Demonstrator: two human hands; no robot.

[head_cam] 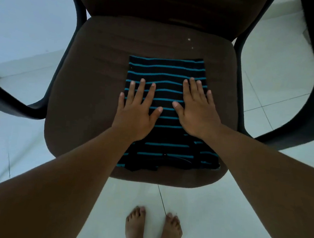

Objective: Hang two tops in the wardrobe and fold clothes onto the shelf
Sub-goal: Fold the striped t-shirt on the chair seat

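Note:
A black top with teal stripes (pixel 166 69) lies folded into a long rectangle on the brown seat of a chair (pixel 92 74). My left hand (pixel 136 108) lies flat on the left half of the top, fingers straight and spread. My right hand (pixel 197 110) presses flat on the right half in the same way. A rumpled edge of the fabric shows at the near end, by the seat's front edge. The wardrobe and shelf are out of view.
The chair has black armrests at the left (pixel 16 99) and right (pixel 311 102) and a dark backrest (pixel 177 6) at the top. White tiled floor (pixel 28 37) surrounds it. My bare feet (pixel 153 227) stand just in front of the seat.

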